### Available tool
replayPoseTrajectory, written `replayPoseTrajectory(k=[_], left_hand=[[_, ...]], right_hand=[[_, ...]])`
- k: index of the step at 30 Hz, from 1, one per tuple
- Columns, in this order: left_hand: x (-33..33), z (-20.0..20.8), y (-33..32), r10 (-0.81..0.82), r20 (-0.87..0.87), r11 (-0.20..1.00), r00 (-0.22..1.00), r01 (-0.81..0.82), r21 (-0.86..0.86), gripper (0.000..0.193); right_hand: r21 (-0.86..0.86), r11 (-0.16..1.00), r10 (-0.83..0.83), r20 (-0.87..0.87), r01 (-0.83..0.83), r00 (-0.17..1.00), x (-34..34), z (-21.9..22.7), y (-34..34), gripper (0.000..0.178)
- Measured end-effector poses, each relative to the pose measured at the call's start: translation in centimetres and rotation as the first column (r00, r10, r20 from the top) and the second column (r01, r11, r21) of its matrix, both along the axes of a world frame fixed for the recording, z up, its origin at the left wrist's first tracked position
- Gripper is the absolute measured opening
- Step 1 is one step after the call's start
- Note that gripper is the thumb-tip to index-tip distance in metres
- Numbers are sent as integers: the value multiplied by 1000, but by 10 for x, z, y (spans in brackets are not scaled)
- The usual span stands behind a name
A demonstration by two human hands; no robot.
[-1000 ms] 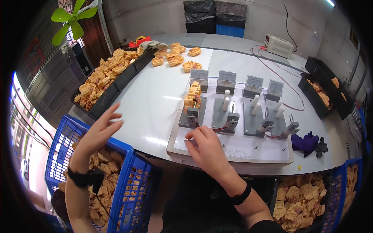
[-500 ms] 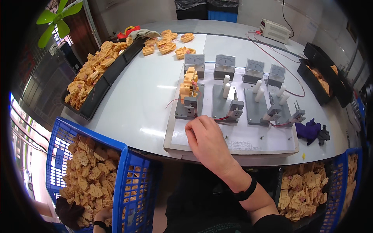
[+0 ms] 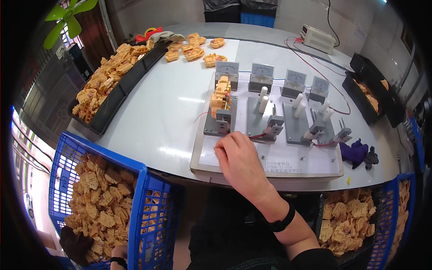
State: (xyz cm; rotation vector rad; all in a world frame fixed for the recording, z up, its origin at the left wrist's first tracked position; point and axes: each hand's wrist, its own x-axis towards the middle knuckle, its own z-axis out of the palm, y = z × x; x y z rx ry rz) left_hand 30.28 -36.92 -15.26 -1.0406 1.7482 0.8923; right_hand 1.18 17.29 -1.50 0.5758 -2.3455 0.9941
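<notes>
Left hand (image 3: 119, 253) sits in a blue plastic basket (image 3: 136, 220) heaped with tan plastic parts (image 3: 105, 207), right hand (image 3: 243, 164) rests by four grey fixtures (image 3: 254, 119), only the leftmost loaded, both grips unclear.

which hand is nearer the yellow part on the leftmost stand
Right: the right hand is just in front of the stand that bears the yellow part; the left hand is farther off, low at the blue basket.
</notes>
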Motion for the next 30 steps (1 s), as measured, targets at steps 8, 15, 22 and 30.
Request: replayPoseTrajectory(k=[8, 15, 22, 30], left_hand=[[6, 8, -18, 244, 53, 966, 968, -247, 69, 35], [0, 67, -13, 867, -251, 480, 430, -588, 651, 42], [-100, 145, 20, 876, -465, 477, 128, -88, 874, 47], [-232, 181, 228, 823, -241, 108, 514, 275, 955, 62]], right_hand=[[-50, 999, 17, 15, -16, 1000, -3, -3, -1, 7], [-59, 998, 25, 12, -25, 1000, -3, -3, 4, 6], [-301, 946, 156, 101, -120, 983, 8, 14, 10, 10], [-176, 983, 46, 5, -44, 999, 32, 41, 55, 12]])
